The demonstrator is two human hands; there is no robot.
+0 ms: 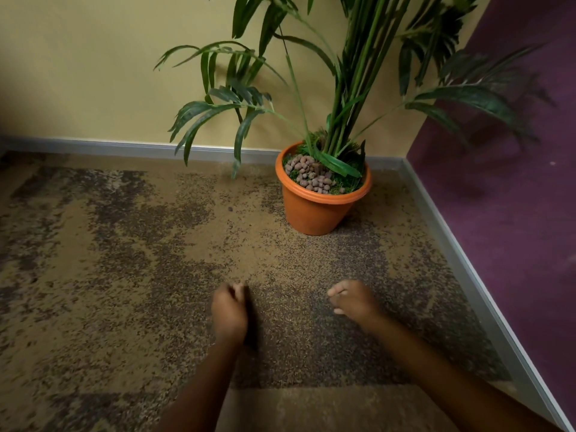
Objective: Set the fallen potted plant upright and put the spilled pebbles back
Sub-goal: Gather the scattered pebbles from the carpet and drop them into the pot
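The orange plastic pot (318, 210) of the green palm-like plant (352, 88) stands upright in the corner, brownish pebbles (307, 174) inside, while the left hand (229, 313) and right hand (353, 299) hover well apart from it, fingers loosely curled, seemingly empty.

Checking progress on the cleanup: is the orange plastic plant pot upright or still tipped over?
Upright. The orange plastic plant pot stands on its base on the carpet, rim level, brown pebbles inside.

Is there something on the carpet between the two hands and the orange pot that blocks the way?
Nothing visible does. The carpet between the left hand, the right hand and the upright orange pot is open. One small dark speck, maybe a stray pebble, lies left of the pot.
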